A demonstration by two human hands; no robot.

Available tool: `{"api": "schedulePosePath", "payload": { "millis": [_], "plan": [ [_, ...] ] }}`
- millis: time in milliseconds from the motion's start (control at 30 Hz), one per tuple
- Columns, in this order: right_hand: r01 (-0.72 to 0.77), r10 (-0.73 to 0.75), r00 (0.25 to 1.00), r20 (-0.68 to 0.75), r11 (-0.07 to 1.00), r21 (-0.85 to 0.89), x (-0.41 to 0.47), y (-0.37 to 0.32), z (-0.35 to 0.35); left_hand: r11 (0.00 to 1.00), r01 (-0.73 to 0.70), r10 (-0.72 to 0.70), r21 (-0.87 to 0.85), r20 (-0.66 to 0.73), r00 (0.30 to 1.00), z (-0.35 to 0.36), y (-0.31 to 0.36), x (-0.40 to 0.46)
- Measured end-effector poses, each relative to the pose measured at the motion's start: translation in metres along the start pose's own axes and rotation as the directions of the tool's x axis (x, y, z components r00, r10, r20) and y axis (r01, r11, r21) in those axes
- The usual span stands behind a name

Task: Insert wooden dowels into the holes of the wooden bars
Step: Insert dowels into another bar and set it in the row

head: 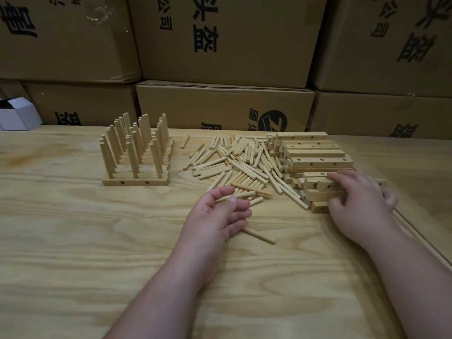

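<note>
- On the plywood table (73, 241), my left hand (217, 216) lies palm up, pinching a dowel (238, 195) between thumb and fingers.
- My right hand (359, 204) curls round a bar (318, 195) in the stack (315, 155) at the right.
- Loose dowels (234, 162) lie heaped between the hands and the stack.
- Finished bars (135, 152) with upright dowels stand at the left.
- Cardboard boxes (225, 45) form a wall behind the table.

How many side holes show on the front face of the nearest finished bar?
2. On the finished bar, the left hole sits left of centre, the right hole right of centre; nothing covers that face.
</note>
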State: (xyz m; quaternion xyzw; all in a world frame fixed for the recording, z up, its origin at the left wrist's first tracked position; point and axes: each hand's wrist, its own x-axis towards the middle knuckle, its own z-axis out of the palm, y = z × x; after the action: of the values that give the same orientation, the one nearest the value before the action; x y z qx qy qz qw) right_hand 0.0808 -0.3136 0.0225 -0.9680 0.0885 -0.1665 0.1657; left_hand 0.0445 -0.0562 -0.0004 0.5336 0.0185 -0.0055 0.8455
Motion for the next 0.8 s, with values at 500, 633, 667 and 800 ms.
{"api": "schedulePosePath", "payload": {
  "millis": [500,633,667,800],
  "plan": [
    [0.234,-0.171,0.929,-0.327,0.958,0.164,-0.006,-0.011,-0.001,0.997,-0.015,0.009,0.078,0.077,0.997,-0.002,0.0,-0.003],
    [0.432,-0.338,0.899,-0.278,0.789,0.437,-0.028,-0.048,0.0,0.996,-0.035,0.027,0.084,0.097,0.995,-0.001,0.0,-0.004],
    [0.453,-0.376,0.892,-0.252,0.747,0.487,-0.035,-0.058,0.002,0.998,-0.033,0.026,0.059,0.106,0.994,-0.001,0.0,-0.003],
    [0.355,-0.404,0.909,-0.104,0.619,0.7,-0.055,-0.086,0.016,0.999,-0.029,0.024,0.042,0.101,0.995,0.0,-0.001,-0.003]
  ]
}}
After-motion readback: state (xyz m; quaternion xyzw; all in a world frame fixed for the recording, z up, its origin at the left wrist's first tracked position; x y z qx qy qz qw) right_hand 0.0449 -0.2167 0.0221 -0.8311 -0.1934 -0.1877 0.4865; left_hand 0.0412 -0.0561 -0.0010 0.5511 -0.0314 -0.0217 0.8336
